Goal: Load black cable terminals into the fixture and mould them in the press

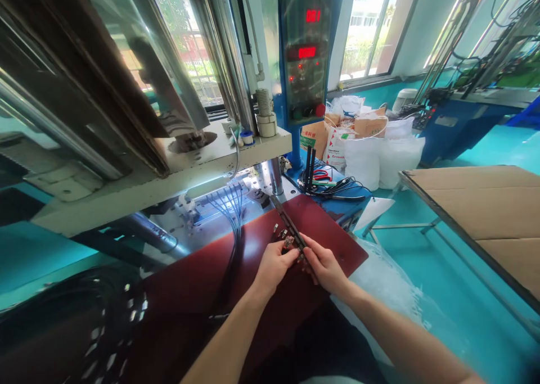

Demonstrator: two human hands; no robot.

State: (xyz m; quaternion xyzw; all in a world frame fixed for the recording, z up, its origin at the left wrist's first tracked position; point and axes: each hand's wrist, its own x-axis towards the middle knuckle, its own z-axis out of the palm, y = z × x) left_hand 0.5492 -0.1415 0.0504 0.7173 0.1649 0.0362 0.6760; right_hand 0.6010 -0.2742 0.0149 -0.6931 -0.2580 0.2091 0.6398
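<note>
A long, narrow dark metal bar (289,221) lies slantwise above the red-brown board (270,311), its far end pointing toward the machine. My right hand (325,265) is closed around the near part of this bar, thumb on top. Against the bar's left side, my left hand (273,265) is pinched closed; what sits between its fingertips is too small to make out. Just beyond those fingertips is a cluster of small shiny metal pieces (288,242). More coppery bits show beneath the hands, partly hidden by the fingers.
A bundle of black cables (237,232) fans out on the left toward the lit machine bed (202,207). The heavy press plate (202,153) overhangs it. Cables, tools and a control box (306,52) stand behind; a cardboard-topped table (481,204) is at right.
</note>
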